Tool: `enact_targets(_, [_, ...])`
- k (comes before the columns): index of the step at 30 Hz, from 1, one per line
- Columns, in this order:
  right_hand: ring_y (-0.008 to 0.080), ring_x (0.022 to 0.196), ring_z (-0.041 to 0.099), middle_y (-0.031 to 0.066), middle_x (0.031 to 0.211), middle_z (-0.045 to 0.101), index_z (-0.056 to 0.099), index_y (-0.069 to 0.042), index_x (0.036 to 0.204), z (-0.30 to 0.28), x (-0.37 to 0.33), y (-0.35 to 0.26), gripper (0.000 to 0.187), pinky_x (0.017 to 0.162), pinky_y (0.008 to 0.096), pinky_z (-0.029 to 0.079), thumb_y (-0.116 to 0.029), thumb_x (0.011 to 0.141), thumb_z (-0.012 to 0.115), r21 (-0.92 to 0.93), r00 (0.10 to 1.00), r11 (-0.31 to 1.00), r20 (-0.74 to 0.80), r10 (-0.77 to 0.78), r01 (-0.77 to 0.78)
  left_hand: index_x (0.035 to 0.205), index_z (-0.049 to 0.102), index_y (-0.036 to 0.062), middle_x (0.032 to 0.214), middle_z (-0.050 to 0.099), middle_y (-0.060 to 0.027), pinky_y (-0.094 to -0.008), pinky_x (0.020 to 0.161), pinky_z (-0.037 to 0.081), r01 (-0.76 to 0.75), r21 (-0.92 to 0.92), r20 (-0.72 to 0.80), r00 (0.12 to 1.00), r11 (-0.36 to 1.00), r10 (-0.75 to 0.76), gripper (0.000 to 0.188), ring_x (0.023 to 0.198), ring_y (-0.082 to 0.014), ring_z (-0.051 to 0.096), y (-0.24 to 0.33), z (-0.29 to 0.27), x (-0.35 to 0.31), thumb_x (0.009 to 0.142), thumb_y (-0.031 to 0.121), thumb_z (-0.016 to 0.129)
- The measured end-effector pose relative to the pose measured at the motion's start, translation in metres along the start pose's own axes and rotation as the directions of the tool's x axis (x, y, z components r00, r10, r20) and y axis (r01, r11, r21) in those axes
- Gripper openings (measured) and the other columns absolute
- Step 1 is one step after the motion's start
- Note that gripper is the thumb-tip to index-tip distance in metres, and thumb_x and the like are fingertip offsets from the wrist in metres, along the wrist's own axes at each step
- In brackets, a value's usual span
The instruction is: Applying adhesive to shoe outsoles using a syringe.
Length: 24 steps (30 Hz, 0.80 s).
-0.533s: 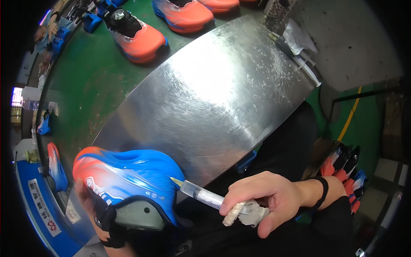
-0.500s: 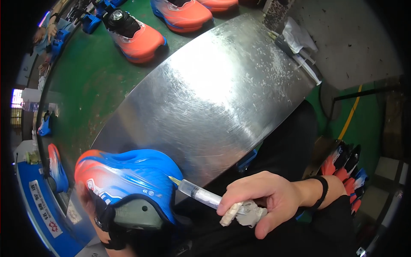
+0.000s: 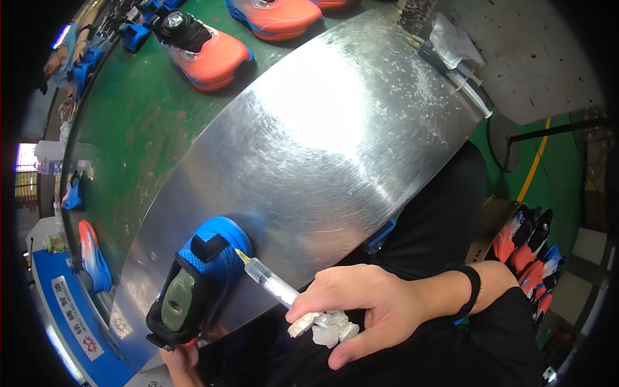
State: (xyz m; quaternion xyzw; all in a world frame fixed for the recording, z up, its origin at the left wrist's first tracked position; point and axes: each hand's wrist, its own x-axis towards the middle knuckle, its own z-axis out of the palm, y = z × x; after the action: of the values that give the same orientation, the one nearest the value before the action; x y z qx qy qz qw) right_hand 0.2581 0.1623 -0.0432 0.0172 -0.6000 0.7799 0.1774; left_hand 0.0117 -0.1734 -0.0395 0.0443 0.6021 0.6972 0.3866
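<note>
Near the front left of the metal plate [image 3: 290,174], a blue sports shoe [image 3: 227,233] stands tilted, its black collar around a dark green shoe last [image 3: 182,302]. My left hand [image 3: 182,356] grips it from below at its near end; most of the fingers are hidden by the shoe. My right hand [image 3: 367,303] is closed around a clear syringe [image 3: 274,284] with whitish contents. The yellowish tip of the syringe meets the blue side of the shoe. Crumpled whitish lumps [image 3: 329,326] are bunched at the syringe's rear end, between thumb and fingers.
Orange-and-blue shoes [image 3: 206,61] line the far side of the green table [image 3: 122,142]. A second syringe [image 3: 474,97] and a white cloth [image 3: 454,42] lie at the plate's far right. A box of shoes [image 3: 525,251] stands right. Another person's hands [image 3: 80,48] show far left.
My left hand has turned the shoe so its collar and last now face up. The syringe has moved slightly left with my right hand, its tip staying at the shoe.
</note>
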Motion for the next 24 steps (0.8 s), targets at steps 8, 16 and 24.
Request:
enact_targets(8, [0.0239,0.079,0.057,0.0103,0.088,0.059,0.054,-0.004,0.116,0.010,0.003,-0.002,0.048,0.071,0.0315,0.044,-0.025,0.077,0.073,-0.031,0.999,0.999,-0.003,0.033,-0.033,0.138,0.023,0.0021,0.128,0.048,-0.0195,-0.0435,0.095,0.045,0.070,-0.017,0.022,0.997,0.997,-0.070,0.071,0.113,-0.0321,0.053,-0.018,0.053,-0.034,0.086,0.027,0.063])
enact_targets(16, [0.0223,0.077,0.057,0.0098,0.090,0.060,0.054,-0.003,0.118,0.014,0.011,-0.023,0.050,0.070,0.0304,0.044,-0.025,0.078,0.074,-0.115,0.991,0.989,0.092,0.101,-0.090,0.133,0.029,-0.0067,0.120,0.054,-0.0202,-0.0407,0.090,0.049,0.187,-0.123,0.226,0.961,0.975,-0.156,0.080,0.103,-0.0285,0.060,-0.028,0.113,-0.028,0.074,0.025,0.073])
enact_targets(24, [0.0202,0.081,0.058,0.0105,0.100,0.062,0.056,0.000,0.118,0.018,0.017,-0.062,0.053,0.070,0.0284,0.045,-0.022,0.075,0.078,-0.126,0.957,0.973,0.194,0.217,-0.195,0.133,0.031,-0.0068,0.122,0.051,-0.0209,-0.0436,0.096,0.043,0.360,-0.396,0.360,0.907,0.845,-0.218,0.074,0.111,-0.0314,0.055,-0.042,0.128,-0.023,0.073,0.012,0.069])
